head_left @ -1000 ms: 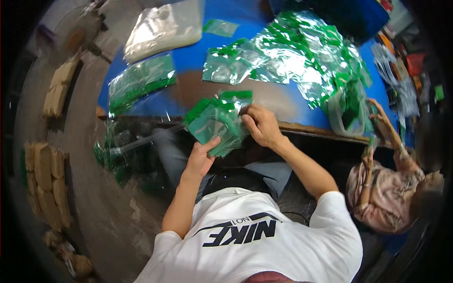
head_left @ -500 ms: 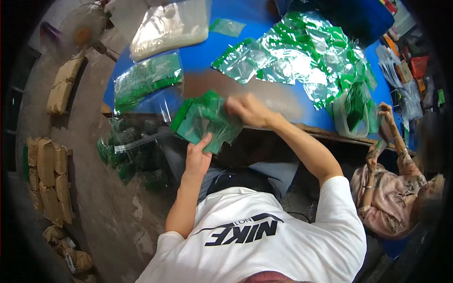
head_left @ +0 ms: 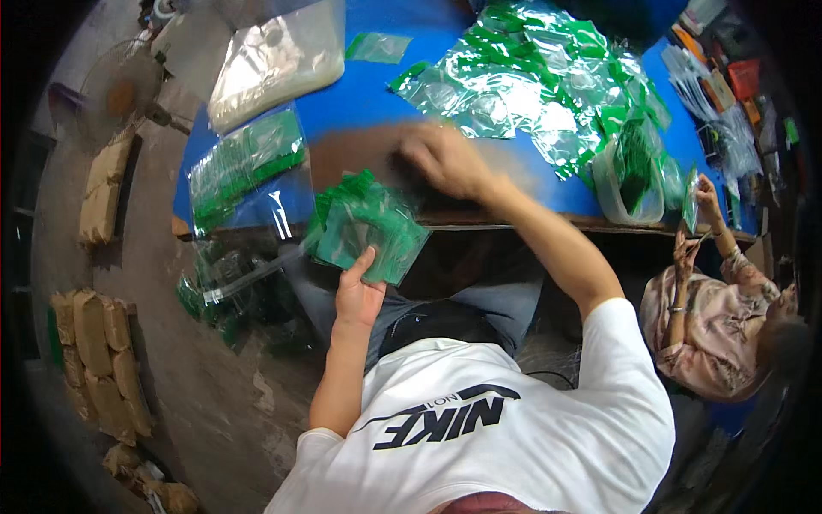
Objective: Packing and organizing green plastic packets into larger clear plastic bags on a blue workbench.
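Observation:
A fanned stack of small clear-and-green plastic packets (head_left: 368, 231) is gripped in my left hand (head_left: 361, 287), thumb on top, just off the table's near edge. Past the stack's upper right, my right hand (head_left: 445, 163) hovers over the worn brown front of the blue table (head_left: 360, 94). Its fingers look curled but are smeared by motion, so what they hold, if anything, does not show. Left of the stack, a large clear bag (head_left: 287, 193) lies with rows of similar packets (head_left: 248, 167) inside, its open end hanging over the edge.
A big heap of loose packets (head_left: 522, 77) covers the table's right half. A stack of clear bags (head_left: 278, 64) lies far left. At right, a translucent tub (head_left: 629, 184) holds packets beside a co-worker (head_left: 715, 325). Brown parcels (head_left: 103, 351) and a fan (head_left: 120, 90) stand left.
My right hand has drawn away from the packet stack, up over the table. The left hand still holds the stack. The whole view has shifted slightly.

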Action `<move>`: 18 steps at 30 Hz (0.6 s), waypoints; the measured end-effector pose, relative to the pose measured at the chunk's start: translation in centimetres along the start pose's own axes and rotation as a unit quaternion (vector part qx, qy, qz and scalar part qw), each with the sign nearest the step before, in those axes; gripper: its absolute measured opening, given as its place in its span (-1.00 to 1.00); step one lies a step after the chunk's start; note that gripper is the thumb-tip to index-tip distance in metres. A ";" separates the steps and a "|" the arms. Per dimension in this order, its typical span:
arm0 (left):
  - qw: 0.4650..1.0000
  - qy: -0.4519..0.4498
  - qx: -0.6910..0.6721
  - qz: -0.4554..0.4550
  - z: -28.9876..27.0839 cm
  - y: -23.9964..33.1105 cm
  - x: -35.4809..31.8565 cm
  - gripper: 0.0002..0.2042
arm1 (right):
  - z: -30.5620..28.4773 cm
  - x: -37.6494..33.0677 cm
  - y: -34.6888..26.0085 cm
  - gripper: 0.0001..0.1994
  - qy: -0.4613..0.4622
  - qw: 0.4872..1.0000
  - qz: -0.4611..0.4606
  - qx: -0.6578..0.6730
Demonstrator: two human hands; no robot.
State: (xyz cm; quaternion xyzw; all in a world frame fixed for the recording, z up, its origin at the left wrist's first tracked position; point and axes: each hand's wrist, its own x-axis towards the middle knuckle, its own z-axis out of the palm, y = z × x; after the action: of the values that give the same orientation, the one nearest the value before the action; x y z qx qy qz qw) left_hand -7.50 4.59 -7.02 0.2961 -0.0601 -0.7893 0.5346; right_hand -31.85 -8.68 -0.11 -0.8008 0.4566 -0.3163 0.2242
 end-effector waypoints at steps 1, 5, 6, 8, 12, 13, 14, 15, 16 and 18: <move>1.000 0.008 0.007 0.000 0.2 -0.2 -0.1 -0.60 | -0.6 1.5 2.5 -0.42 0.090 0.985 0.017 -0.144; 0.997 -0.013 -0.073 -0.033 -0.4 -0.2 -0.4 -0.57 | -0.1 2.1 5.7 -0.18 0.032 0.950 0.079 -0.300; 0.997 -0.016 -0.072 -0.035 -0.5 0.0 -0.3 -0.57 | 1.1 0.9 5.8 -0.15 0.017 0.955 0.028 -0.293; 0.989 -0.071 -0.124 -0.048 -0.6 -0.3 -0.6 -0.50 | 2.7 -1.7 3.3 -0.28 0.000 0.979 -0.010 -0.203; 0.998 0.016 -0.062 -0.009 0.6 -0.6 -0.2 -0.52 | 3.0 -5.6 -2.7 -0.56 -0.035 0.996 -0.055 -0.068; 0.999 0.004 -0.036 -0.005 0.9 -0.7 -0.1 -0.53 | 2.4 -5.8 -3.7 -0.63 -0.049 0.996 -0.061 -0.053; 0.999 0.003 -0.038 -0.006 0.9 -0.5 -0.1 -0.53 | 1.9 -5.4 -3.7 -0.63 -0.050 0.995 -0.061 -0.055; 0.999 0.004 -0.035 0.007 0.8 -0.4 -0.2 -0.54 | 0.9 -4.7 -3.1 -0.64 -0.048 0.999 -0.010 -0.011; 0.999 0.006 -0.032 0.020 0.7 -0.5 0.0 -0.54 | -0.3 -4.0 -1.8 -0.64 -0.045 0.998 0.043 0.034; 1.000 0.001 -0.030 0.009 0.8 -1.1 0.3 -0.54 | -2.7 -3.5 2.9 -0.61 -0.052 0.973 -0.044 -0.219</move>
State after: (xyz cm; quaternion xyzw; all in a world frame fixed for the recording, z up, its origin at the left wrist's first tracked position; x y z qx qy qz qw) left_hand -8.88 4.63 -6.95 0.2802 -0.0384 -0.7853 0.5507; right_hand -36.77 -7.19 -1.17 -0.8650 0.4670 -0.1761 0.0523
